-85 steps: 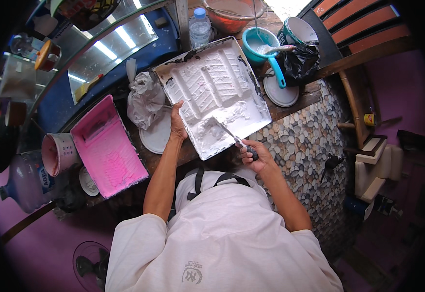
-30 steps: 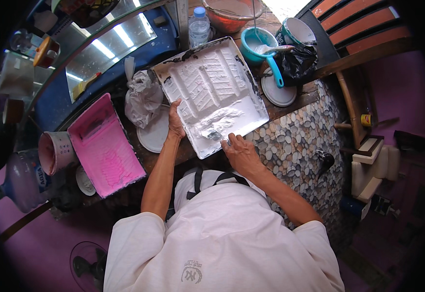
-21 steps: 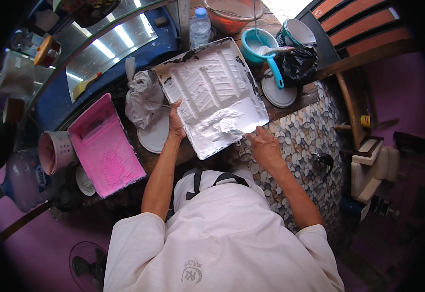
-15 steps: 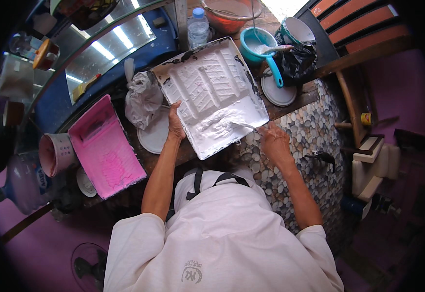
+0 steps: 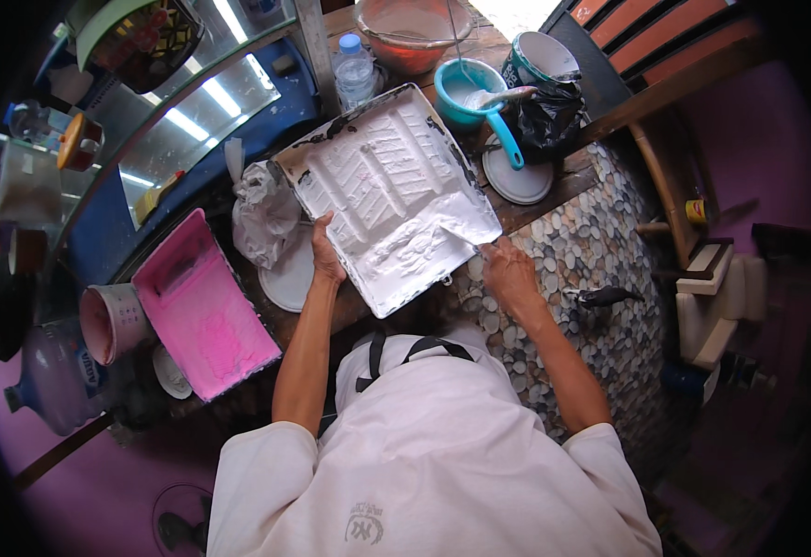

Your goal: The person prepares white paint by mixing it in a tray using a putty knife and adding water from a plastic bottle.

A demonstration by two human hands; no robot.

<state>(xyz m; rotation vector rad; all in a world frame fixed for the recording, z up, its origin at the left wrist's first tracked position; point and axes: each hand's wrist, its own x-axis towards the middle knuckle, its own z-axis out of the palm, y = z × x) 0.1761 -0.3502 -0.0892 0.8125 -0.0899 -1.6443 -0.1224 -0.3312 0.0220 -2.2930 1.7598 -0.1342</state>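
Head view only: L hand (image 5: 328,257) was clamped on the L rim of the white paint tray (image 5: 368,116), thumb on top. R hand (image 5: 514,280) was closed round a scraper (image 5: 459,238), blade in the white paint (image 5: 396,255) at the near R end. Hands were well apart, tray betw. them, right in front of the torso on the bench (image 5: 565,192), w/ a pink tray (image 5: 159,252) off to its L & a teal pan (image 5: 450,110) past its far R corner.

Risks: tray could tip or skid if the scraper leaned hard on the R side, w/ just the L rim gripped; a quick flick could slop paint over the low rim onto the pebble-patterned surface (image 5: 563,260). Couldn't tell what, if anything, propped the near corner.

Vs. 1.0 s ago: blade was nearer the R corner, R hand further R, whole view a bit shifted; L grip unchanged.
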